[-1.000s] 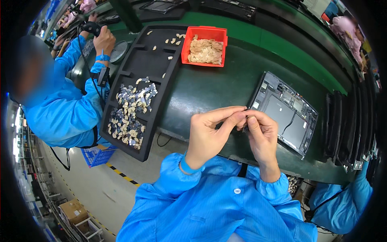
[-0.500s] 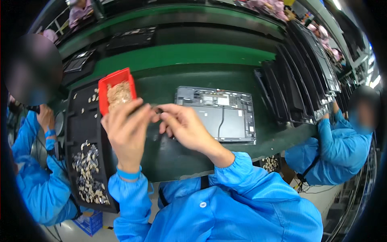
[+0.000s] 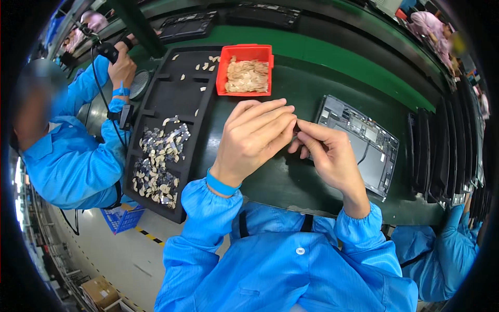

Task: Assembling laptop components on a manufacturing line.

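Observation:
My left hand (image 3: 254,138) and my right hand (image 3: 332,153) meet fingertip to fingertip above the green bench. Both are closed in a pinch around a small dark piece (image 3: 297,128), too small and too covered by fingers to name. Just right of and behind my right hand lies an opened laptop base (image 3: 384,162), its circuit board and flat grey battery area exposed. Beyond my left hand stands a red bin (image 3: 222,78) filled with small tan pieces (image 3: 248,76).
A black compartmented tray (image 3: 174,99) holds many loose small parts (image 3: 161,156) at left. Dark laptop panels (image 3: 444,145) stand in a row at right. Co-workers in blue sit on both sides, one arm (image 3: 119,78) near the tray. More laptop bases (image 3: 265,15) lie at the back.
My view has swung left, so the bin, tray and laptop base appear farther right. My hands have moved away from over the bin's edge, their fingertips still together.

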The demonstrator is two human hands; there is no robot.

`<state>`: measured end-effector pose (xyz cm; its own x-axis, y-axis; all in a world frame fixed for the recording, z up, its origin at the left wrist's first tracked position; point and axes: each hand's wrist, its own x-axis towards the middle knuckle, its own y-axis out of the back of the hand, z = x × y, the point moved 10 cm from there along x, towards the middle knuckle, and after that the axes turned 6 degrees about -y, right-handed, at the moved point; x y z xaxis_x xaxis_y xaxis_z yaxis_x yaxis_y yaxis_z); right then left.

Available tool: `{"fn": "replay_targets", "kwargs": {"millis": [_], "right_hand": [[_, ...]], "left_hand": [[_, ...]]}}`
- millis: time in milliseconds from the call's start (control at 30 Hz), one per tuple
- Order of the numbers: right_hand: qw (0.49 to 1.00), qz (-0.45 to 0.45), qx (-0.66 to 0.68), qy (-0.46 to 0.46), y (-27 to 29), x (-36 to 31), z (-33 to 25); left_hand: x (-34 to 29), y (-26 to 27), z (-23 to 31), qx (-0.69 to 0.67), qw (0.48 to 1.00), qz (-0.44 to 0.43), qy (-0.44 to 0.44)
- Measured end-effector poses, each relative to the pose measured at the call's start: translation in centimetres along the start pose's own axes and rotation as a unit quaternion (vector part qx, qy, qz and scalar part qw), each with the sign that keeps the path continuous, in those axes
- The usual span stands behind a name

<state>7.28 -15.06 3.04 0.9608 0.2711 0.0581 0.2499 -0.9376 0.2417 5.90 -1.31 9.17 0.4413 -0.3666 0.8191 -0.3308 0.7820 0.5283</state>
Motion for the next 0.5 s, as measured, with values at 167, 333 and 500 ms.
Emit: {"fn": "replay_targets", "kwargs": {"millis": [167, 333, 500], "right_hand": [[1.0, 0.018, -0.008, -0.009, -0.4, 1.3, -0.1], [0.906, 0.255, -0.275, 0.194, 1.5, 1.8, -1.8], [0.94, 0.171, -0.251, 0.154, 0.0, 1.8, -2.7]], "left_hand": [[0.6, 1.9, -4.6, 0.113, 0.991, 0.066, 0.04], [0.2, 1.2, -9.0, 0.222, 0.945, 0.063, 0.232], [-1.8, -3.5, -5.9, -0.203, 0.9, 0.021, 0.385]]}}
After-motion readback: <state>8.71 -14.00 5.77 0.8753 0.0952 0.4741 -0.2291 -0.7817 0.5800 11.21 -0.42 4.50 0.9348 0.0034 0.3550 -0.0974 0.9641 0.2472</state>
